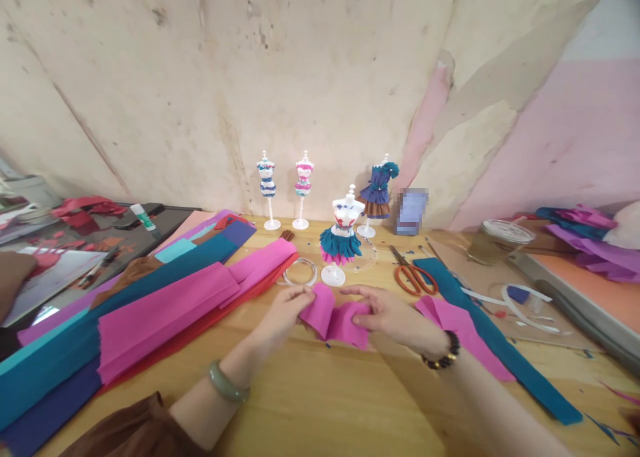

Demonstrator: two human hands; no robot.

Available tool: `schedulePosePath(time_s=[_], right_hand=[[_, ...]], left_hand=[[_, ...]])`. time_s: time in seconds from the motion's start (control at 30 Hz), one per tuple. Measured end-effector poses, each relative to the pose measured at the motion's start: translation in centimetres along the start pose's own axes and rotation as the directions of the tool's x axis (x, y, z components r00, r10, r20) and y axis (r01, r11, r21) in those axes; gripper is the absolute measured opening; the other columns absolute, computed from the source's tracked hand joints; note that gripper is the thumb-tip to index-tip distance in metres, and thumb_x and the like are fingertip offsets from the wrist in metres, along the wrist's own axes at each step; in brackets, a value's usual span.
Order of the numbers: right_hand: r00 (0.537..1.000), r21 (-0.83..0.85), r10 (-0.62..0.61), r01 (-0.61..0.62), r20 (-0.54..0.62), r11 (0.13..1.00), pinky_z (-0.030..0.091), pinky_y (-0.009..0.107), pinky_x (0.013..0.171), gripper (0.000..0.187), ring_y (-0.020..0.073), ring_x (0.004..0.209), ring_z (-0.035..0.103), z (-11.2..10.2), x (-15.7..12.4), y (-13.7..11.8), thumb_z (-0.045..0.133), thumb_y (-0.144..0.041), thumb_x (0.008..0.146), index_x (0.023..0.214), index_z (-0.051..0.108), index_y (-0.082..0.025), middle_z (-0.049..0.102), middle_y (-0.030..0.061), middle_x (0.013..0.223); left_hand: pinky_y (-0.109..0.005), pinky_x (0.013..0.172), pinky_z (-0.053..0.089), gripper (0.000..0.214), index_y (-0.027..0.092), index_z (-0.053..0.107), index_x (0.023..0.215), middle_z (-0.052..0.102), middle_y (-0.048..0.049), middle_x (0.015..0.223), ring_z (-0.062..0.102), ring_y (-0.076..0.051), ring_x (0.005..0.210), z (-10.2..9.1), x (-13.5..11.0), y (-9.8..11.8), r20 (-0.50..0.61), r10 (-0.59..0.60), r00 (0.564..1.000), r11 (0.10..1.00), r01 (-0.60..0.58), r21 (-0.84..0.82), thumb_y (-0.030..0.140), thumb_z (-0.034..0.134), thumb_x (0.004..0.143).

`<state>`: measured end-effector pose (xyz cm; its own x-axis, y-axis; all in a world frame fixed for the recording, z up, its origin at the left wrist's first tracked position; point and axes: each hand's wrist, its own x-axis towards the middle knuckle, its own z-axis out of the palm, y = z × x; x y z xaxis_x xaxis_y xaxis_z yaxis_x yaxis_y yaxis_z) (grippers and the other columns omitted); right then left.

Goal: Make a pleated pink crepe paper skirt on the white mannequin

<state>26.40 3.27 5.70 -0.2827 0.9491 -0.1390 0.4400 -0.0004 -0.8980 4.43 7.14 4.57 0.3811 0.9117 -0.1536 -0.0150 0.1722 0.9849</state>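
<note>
A small piece of pink crepe paper (345, 320) is stretched between my two hands, just above the wooden table. My left hand (295, 305) pinches its left end between thumb and fingers. At the other end, my right hand (383, 313) grips the paper with the thumb in front. Right behind the paper stands a white mini mannequin (349, 210) wearing a ruffled teal and pink skirt (340, 245). Orange-handled scissors (416, 278) lie beyond my right hand. A teal paper strip (493, 340) and another pink paper piece (463, 333) rest beside my right wrist.
Folded crepe paper strips (170, 310) in several colours cover the left side. Two mini mannequins (267, 180) and a third in a blue and brown dress (379, 187) stand by the wall. A glue stick (143, 217) lies at left, a lidded jar (500, 240) stands at right.
</note>
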Motion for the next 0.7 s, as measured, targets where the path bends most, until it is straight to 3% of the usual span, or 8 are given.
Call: schedulePosePath(time_s=[0.07, 0.13, 0.23, 0.37, 0.43, 0.53, 0.63, 0.7], right_hand=[[0.998, -0.182, 0.034, -0.044, -0.058, 0.982, 0.048, 0.03, 0.069, 0.056, 0.0165, 0.072, 0.063, -2.4, -0.5, 0.4, 0.066, -0.022, 0.07, 0.126, 0.063, -0.017, 0.073, 0.0049, 0.1], [0.995, -0.223, 0.036, -0.055, -0.091, 0.973, 0.049, 0.031, 0.07, 0.051, 0.0196, 0.079, 0.064, -4.7, -1.2, 0.8, 0.068, -0.026, 0.068, 0.118, 0.068, -0.015, 0.071, 0.0083, 0.108], [0.984, -0.135, 0.17, -0.175, -0.05, 0.975, 0.043, 0.028, 0.053, 0.054, 0.0172, 0.059, 0.059, -7.0, -1.9, 1.4, 0.067, -0.034, 0.071, 0.12, 0.064, -0.012, 0.068, 0.0032, 0.074], [0.989, -0.077, 0.151, -0.151, -0.008, 0.986, 0.043, 0.026, 0.055, 0.047, 0.0141, 0.06, 0.055, -7.7, -2.5, 1.1, 0.071, -0.038, 0.072, 0.11, 0.065, -0.013, 0.061, -0.0005, 0.068], [0.99, -0.105, 0.138, -0.138, -0.006, 0.985, 0.042, 0.025, 0.055, 0.04, 0.0135, 0.06, 0.053, -7.5, -2.8, 0.3, 0.072, -0.043, 0.072, 0.101, 0.067, -0.014, 0.058, -0.0008, 0.068], [0.993, -0.138, 0.11, -0.115, -0.041, 0.984, 0.042, 0.025, 0.053, 0.037, 0.0137, 0.058, 0.052, -6.5, -3.2, -1.4, 0.067, -0.05, 0.077, 0.092, 0.067, -0.017, 0.058, -0.0003, 0.067], [0.999, -0.132, 0.01, -0.015, -0.043, 0.991, 0.048, 0.028, 0.065, 0.033, 0.0167, 0.069, 0.058, -4.7, -3.4, -3.2, 0.061, -0.051, 0.082, 0.089, 0.068, -0.019, 0.064, 0.0028, 0.077], [0.997, -0.123, -0.077, 0.073, -0.029, 0.99, 0.049, 0.03, 0.074, 0.031, 0.0195, 0.079, 0.061, -3.4, -3.6, -4.3, 0.056, -0.049, 0.085, 0.088, 0.068, -0.02, 0.068, 0.0045, 0.084]], left_hand=[[-0.022, 0.045, 0.039, 0.032, 0.018, 0.052, 0.07, 0.049, 0.0047, 0.057, 0.048, -0.01, 0.049, -1.1, 0.8, -0.1, -0.13, 0.049, 0.99, 0.998, -0.053, -0.031, 0.049, 0.061, 0.069], [-0.021, 0.044, 0.038, 0.031, 0.019, 0.05, 0.071, 0.05, 0.0038, 0.058, 0.049, -0.011, 0.05, -2.3, 1.5, -0.2, -0.231, 0.086, 0.969, 0.995, -0.093, -0.021, 0.048, 0.057, 0.072], [-0.021, 0.042, 0.035, 0.028, 0.018, 0.05, 0.066, 0.049, 0.0041, 0.05, 0.046, -0.01, 0.043, -3.4, 2.1, -0.4, -0.293, 0.12, 0.948, 0.993, -0.108, 0.057, 0.045, 0.056, 0.073], [-0.026, 0.048, 0.042, 0.02, 0.016, 0.059, 0.069, 0.058, -0.0003, 0.054, 0.054, -0.015, 0.047, -4.0, 2.4, -1.0, -0.284, 0.166, 0.944, 0.971, -0.105, 0.216, 0.035, 0.058, 0.075], [-0.03, 0.062, 0.048, 0.015, 0.015, 0.065, 0.081, 0.064, -0.0033, 0.068, 0.061, -0.019, 0.063, -3.9, 2.3, -1.2, -0.314, 0.233, 0.92, 0.943, -0.134, 0.306, 0.026, 0.06, 0.072], [-0.036, 0.085, 0.047, 0.037, 0.017, 0.065, 0.104, 0.067, -0.0075, 0.097, 0.061, -0.024, 0.095, -2.9, 1.6, -1.0, -0.352, 0.359, 0.864, 0.885, -0.196, 0.422, 0.015, 0.062, 0.068], [-0.035, 0.085, 0.046, 0.024, 0.018, 0.065, 0.097, 0.067, -0.0077, 0.097, 0.06, -0.024, 0.096, -0.7, 0.0, -0.9, -0.226, 0.449, 0.864, 0.791, -0.268, 0.549, 0.022, 0.064, 0.074], [-0.03, 0.07, 0.046, 0.021, 0.017, 0.064, 0.093, 0.067, -0.0044, 0.085, 0.06, -0.02, 0.078, 0.8, -1.0, -1.2, -0.032, 0.345, 0.938, 0.788, -0.271, 0.552, 0.033, 0.063, 0.08]])
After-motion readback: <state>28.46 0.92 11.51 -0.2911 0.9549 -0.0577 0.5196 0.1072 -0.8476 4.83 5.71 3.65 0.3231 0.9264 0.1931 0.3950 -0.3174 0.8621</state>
